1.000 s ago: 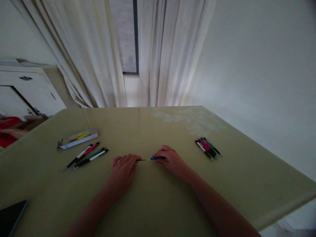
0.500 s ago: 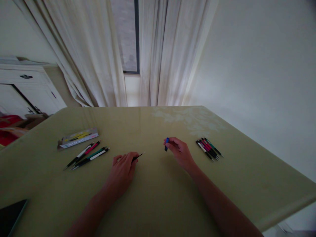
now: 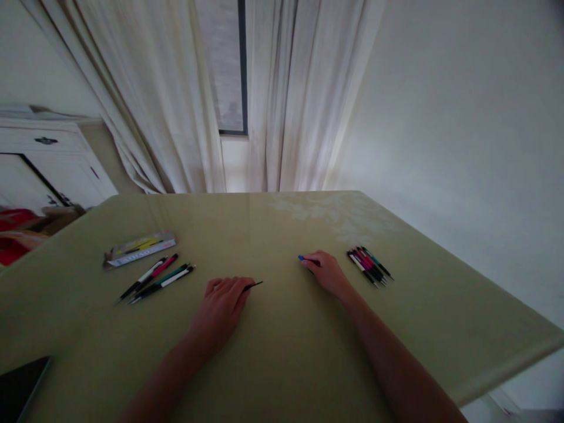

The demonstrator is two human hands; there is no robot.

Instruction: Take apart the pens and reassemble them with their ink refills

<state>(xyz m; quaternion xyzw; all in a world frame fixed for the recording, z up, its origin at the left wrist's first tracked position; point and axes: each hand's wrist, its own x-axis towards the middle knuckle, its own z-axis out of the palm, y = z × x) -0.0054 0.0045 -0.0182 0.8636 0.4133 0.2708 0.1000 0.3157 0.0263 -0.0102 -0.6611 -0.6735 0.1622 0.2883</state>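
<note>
My left hand (image 3: 224, 301) rests on the table, fingers closed around a thin black stick (image 3: 255, 285) whose tapering end points right. Most of that stick is hidden in the fingers, so its exact kind does not show. Across a gap, my right hand (image 3: 325, 271) pinches a small blue piece (image 3: 301, 257); only its end sticks out past the fingertips. To the right of this hand lies a row of mechanical pencils (image 3: 369, 265) in white, pink, purple and green with black grips. Several more mechanical pencils (image 3: 156, 278) lie left of my left hand.
Behind the left pencils is a flat printed box (image 3: 140, 249) with yellow pencil pictures. A dark flat device (image 3: 22, 385) lies at the near left corner. The table (image 3: 273, 364) has a pale green cover; curtains (image 3: 154, 100) and a white wall stand behind it.
My right hand has lowered toward the table and turned, so less of the blue piece shows. My left hand has shifted slightly right, still holding the black stick.
</note>
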